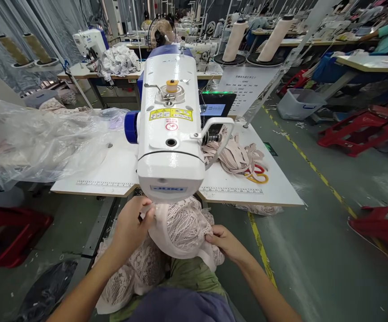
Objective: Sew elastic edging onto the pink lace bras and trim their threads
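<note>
Below the head of a white sewing machine (170, 165), a pale pink lace bra (183, 226) hangs over my lap. My left hand (131, 226) is closed on the upper left edge of the bra, thumb and fingers pinched together just under the machine head. On the other side my right hand (225, 241) pinches the lace at the bra's right edge. More lace pieces (123, 284) of the same colour lie below my left arm, across my thigh. The machine head hides the needle and the presser foot.
On the table's right lie a heap of beige straps (230, 156) and scissors (257, 174) with red and yellow handles. Clear plastic bags (39, 134) cover its left. Thread cones (236, 40) stand behind. Red stools (368, 129) are on the floor.
</note>
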`<state>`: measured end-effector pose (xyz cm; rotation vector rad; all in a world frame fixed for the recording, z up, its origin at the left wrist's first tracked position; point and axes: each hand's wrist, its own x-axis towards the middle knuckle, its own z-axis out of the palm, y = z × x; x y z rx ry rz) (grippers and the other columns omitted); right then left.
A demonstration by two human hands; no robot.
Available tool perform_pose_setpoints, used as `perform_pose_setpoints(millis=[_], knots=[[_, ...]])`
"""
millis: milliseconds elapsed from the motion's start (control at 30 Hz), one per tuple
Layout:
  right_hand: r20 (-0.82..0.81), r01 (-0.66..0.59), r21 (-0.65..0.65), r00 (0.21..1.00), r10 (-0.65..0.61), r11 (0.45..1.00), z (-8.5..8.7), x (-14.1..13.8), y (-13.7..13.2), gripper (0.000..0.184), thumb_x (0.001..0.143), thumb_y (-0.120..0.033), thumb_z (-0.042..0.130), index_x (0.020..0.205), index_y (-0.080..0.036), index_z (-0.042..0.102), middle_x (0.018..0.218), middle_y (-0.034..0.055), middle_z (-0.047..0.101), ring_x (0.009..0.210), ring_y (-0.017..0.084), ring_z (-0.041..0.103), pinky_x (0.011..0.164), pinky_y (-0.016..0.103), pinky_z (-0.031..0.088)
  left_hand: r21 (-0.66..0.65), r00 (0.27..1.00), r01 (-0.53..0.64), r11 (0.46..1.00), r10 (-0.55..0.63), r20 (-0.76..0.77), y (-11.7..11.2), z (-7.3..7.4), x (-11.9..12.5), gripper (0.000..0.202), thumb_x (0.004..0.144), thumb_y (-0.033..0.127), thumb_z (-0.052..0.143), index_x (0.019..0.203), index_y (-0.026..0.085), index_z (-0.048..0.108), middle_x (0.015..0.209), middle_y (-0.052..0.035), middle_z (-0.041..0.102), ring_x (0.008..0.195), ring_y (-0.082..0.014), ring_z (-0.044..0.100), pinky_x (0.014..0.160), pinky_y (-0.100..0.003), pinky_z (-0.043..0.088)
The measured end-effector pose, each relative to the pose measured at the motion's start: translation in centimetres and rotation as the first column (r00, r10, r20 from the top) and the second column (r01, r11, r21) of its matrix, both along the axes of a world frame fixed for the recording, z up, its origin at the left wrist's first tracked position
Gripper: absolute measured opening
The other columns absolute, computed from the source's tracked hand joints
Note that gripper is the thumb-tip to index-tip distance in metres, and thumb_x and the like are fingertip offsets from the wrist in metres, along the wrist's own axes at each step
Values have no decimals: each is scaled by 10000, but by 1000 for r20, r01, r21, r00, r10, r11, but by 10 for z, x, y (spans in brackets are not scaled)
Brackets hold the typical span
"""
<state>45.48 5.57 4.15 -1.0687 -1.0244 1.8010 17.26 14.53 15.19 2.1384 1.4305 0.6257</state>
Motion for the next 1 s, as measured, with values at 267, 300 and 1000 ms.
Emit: perform_pose_setpoints(millis=[267, 300, 1000], knots=[[450, -461, 325, 843, 294, 825, 95, -23, -12, 271, 929, -394, 581, 839, -185, 729, 773, 16, 663, 755, 172, 601, 708, 250, 452, 222, 676, 728, 649, -733, -73, -59, 23, 48, 607, 891, 421, 625, 1408, 185, 411, 1358, -161, 599, 1282, -296, 538, 1135, -455, 359], [521, -513, 330, 799, 301, 792, 105, -27, -13, 256, 940, -359, 565, 837, -184, 723, 796, 22, 670, 769, 170, 602, 702, 242, 439, 89, 653, 758, 647, -748, -120, -59, 23, 51, 641, 863, 503, 644, 1380, 176, 453, 1282, -155, 645, 1197, -303, 594, 1087, -453, 404], [744, -578, 308, 641, 187, 756, -51, -170, -2, 223, 956, -337, 557, 1064, -237, 725, 949, 7, 762, 834, 158, 672, 683, 222, 404, -671, 830, 104, 734, -436, -347, -56, -75, -111, 293, 876, 409, 495, 679, 202, 436, 661, 20, 471, 660, -175, 517, 603, -264, 296]])
